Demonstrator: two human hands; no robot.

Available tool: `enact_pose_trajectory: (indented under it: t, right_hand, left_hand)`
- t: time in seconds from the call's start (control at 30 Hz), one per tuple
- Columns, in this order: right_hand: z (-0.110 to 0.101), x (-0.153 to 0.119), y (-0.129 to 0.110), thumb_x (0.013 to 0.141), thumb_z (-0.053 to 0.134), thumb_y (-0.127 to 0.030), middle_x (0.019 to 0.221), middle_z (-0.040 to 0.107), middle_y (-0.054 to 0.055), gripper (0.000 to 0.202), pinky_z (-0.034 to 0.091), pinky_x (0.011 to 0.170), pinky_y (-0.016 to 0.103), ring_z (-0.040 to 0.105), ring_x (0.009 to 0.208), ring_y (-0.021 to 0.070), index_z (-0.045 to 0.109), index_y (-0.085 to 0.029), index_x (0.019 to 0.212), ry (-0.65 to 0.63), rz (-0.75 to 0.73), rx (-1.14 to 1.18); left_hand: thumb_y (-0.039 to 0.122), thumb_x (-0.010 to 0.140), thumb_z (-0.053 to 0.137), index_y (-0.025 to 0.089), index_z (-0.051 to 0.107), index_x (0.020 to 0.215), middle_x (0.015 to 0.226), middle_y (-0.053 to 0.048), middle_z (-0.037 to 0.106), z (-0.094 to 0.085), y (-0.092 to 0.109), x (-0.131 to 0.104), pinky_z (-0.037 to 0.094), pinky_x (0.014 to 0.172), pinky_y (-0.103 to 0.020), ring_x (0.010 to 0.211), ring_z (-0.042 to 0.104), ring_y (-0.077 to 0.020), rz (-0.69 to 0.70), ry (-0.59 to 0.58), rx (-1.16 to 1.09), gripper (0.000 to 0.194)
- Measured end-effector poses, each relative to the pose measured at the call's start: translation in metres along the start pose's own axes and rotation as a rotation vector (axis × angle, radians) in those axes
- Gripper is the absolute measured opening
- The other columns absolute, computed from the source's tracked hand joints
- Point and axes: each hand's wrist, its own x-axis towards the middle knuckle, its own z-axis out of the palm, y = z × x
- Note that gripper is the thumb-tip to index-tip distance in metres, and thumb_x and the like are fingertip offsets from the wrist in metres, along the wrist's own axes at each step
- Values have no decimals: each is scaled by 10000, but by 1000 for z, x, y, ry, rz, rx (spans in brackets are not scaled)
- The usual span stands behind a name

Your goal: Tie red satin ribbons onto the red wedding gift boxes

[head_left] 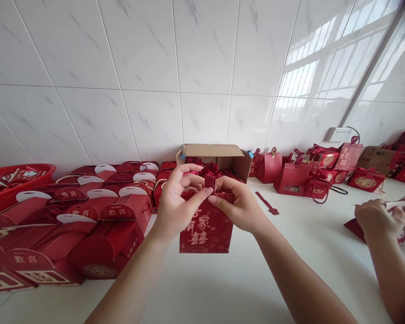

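A red gift box (207,234) with pale printed characters stands upright before me on the white table. At its top a dark red ribbon (209,181) rises in a loop. My left hand (184,193) pinches the ribbon from the left, thumb against its lower part. From the other side my right hand (234,200) grips the ribbon too, its thumb and fingertips close to the left thumb. The fingers cover the top edge of the box, so how the ribbon is fastened there is hidden.
Rows of red boxes (97,211) fill the left, beside a red basin (49,170) of packets. An open cardboard box (216,150) stands behind. A ribbon strip (267,203) lies on the right, before more gift boxes (292,177). At far right, another person's hands (381,218) handle a red box.
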Motion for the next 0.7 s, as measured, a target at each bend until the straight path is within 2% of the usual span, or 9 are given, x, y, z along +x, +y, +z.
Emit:
enact_pose_trajectory:
  t: [0.17,0.3,0.37,0.47,0.57,0.63,0.7]
  right_hand:
    - [4,0,-1,812,629,-212,736,605,2,81,459,582,238,545,672,126,580,-175,758,62,20,-10]
    - [1,1,-1,771,706,-250,798,661,20,103,525,669,268,624,750,150,648,-174,811,84,102,32]
    - [-4,0,1,739,749,-262,894,673,25,280,550,716,286,649,842,170,638,-206,990,6,142,50]
    - [-11,-8,6,692,796,-257,1077,658,43,603,569,787,325,649,972,195,510,-255,1223,-213,204,92]
    - [-15,-23,15,725,768,-265,1146,652,56,572,550,882,378,647,1014,209,507,-244,1233,-339,232,83]
    - [-20,-36,26,731,760,-270,1130,668,41,519,550,893,375,658,999,212,551,-247,1205,-291,304,-4]
    - [-32,-48,41,699,786,-285,1103,684,24,494,569,854,349,671,968,217,600,-254,1155,-144,431,-136]
  left_hand:
    - [282,786,696,234,511,1075,810,3,635,2,-3,0,476,686,-262,772,617,-148,-29,22,0,346]
    - [262,761,715,229,520,1055,766,23,613,-3,-1,2,476,676,-248,716,592,-125,-22,37,0,354]
    - [254,747,728,228,524,1045,761,28,611,-8,1,5,475,674,-246,693,585,-117,-19,56,-7,363]
    - [247,739,739,226,534,1024,757,30,608,-14,2,8,465,684,-240,717,587,-119,11,131,-51,352]
    - [253,734,745,222,528,1037,798,20,618,-17,2,9,470,686,-239,734,588,-121,-11,112,-80,374]
    - [255,720,753,218,518,1065,969,-20,630,-18,3,9,490,725,-257,833,601,-141,-41,62,-45,418]
    - [254,710,753,213,511,1086,1133,-57,587,-22,4,10,505,793,-293,966,594,-176,-42,71,-25,448]
